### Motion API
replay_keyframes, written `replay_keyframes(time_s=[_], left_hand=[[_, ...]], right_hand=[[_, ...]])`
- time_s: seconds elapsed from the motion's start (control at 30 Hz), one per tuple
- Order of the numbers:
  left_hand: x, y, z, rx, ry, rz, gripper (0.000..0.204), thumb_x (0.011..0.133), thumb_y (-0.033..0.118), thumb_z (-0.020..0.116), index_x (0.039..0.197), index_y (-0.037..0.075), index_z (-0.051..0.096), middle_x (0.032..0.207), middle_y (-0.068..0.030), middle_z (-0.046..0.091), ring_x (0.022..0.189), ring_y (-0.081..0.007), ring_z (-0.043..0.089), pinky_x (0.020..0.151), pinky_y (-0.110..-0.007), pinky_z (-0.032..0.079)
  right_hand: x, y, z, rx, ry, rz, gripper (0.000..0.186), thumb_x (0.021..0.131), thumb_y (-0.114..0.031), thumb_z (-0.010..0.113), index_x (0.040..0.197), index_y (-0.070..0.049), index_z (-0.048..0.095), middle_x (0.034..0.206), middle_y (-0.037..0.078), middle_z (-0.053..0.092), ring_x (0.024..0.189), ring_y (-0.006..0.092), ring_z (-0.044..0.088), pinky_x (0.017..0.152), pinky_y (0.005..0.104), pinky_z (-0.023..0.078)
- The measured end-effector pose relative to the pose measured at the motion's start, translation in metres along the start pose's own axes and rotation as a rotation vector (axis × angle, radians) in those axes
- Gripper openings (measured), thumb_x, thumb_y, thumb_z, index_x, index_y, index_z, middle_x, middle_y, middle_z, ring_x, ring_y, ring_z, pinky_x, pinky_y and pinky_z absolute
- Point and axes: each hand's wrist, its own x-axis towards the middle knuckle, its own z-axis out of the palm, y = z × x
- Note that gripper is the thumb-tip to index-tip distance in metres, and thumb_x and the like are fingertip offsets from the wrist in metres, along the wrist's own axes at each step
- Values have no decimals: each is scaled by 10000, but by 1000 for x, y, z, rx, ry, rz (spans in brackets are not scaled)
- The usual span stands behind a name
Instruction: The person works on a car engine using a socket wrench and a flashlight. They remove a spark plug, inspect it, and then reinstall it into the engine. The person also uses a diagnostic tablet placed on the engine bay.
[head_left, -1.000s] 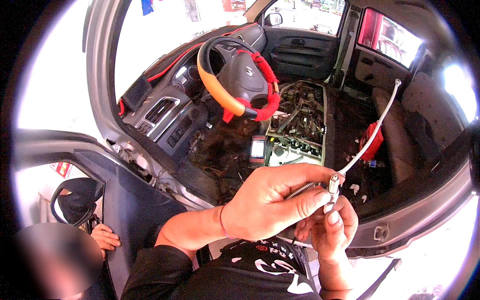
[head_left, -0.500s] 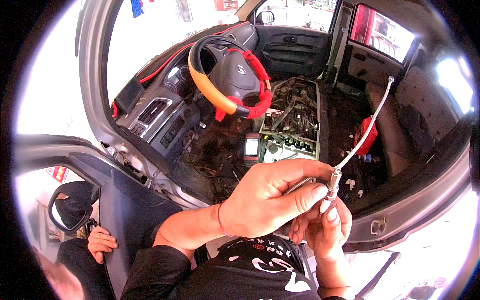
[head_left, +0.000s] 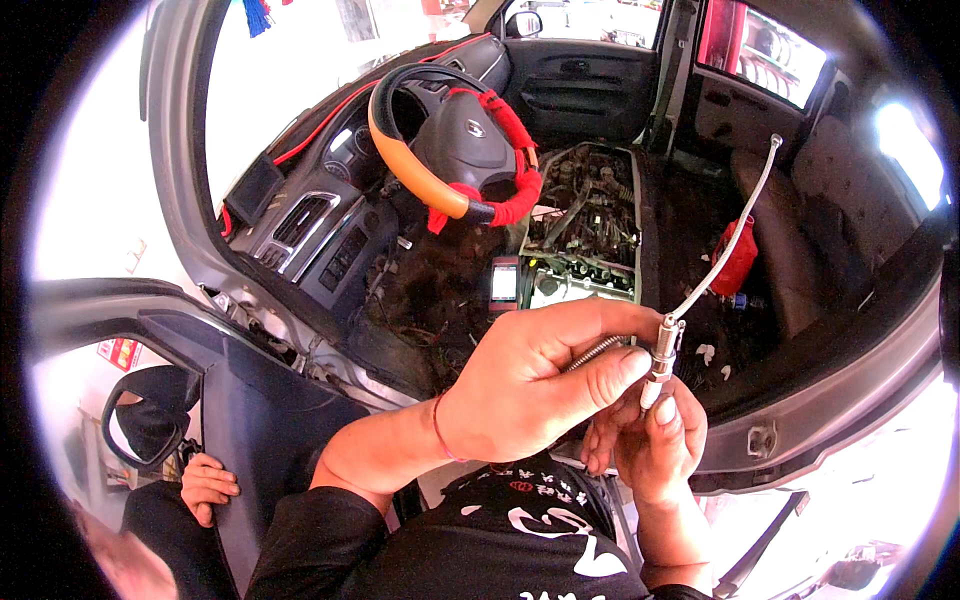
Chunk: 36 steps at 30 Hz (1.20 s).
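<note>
My left hand [head_left: 535,385] is closed around a flexible coiled metal shaft [head_left: 600,350] and the upper part of a metal spark plug [head_left: 662,350], thumb pressed beside it. My right hand [head_left: 660,450] pinches the plug's lower end from below, fingers curled. A long thin pale flexible rod [head_left: 730,250] with a small rounded tip rises from behind the plug toward the upper right; where it is gripped is hidden. Both hands are in front of an opened vehicle cabin, below the exposed engine [head_left: 580,230] between the seats.
An orange, red-wrapped steering wheel [head_left: 415,180], a phone-like device [head_left: 503,283] beside the engine, a red bag [head_left: 732,262] by the seat [head_left: 775,290]. At left, another person's hand [head_left: 208,488] grips the open door [head_left: 275,420] beneath its mirror [head_left: 150,415]. The door sill [head_left: 820,430] curves at right.
The cabin, both hands and the plug sit slightly higher in the picture than before. My grip on the plug looks much the same.
</note>
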Motion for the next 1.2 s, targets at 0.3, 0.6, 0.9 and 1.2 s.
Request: replay_keyframes(time_s=[0.3, 0.6, 0.9, 1.2], left_hand=[[3, -4, -2, 101, 84, 76, 347, 1017, 170, 571, 1298, -33, 567, 977, -29, 663, 735, -42, 542, 590, -184, 417], [0, 0, -8, -52, 52, -21, 277, 1022, 137, 557, 1231, -41, 589, 954, -35, 654, 851, -72, 608, 745, -229, 511], [0, -10, -9, 22, 129, -28, 295, 1015, 129, 573, 1255, -42, 586, 979, -23, 659, 867, -63, 593, 748, -226, 505], [5, -25, -13, 72, 169, -35, 335, 1007, 175, 593, 1295, 3, 588, 829, 30, 615, 549, -6, 392, 478, -196, 278]], right_hand=[[6, 2, -1, 23, -18, -4, 428, 1051, -378, 441, 924, 29, 484, 746, 184, 601, 550, 213, 592, 513, 299, 499], [11, 13, -6, -8, 38, -79, 314, 1014, -293, 569, 961, 9, 504, 749, 128, 610, 562, 162, 585, 506, 272, 478], [11, 23, -12, -98, 215, -86, 265, 926, -125, 706, 986, 3, 482, 812, 87, 605, 600, 130, 605, 525, 239, 503], [13, 27, -18, -87, 219, -28, 254, 928, -139, 709, 987, -9, 499, 801, 73, 605, 597, 117, 591, 527, 236, 492]])
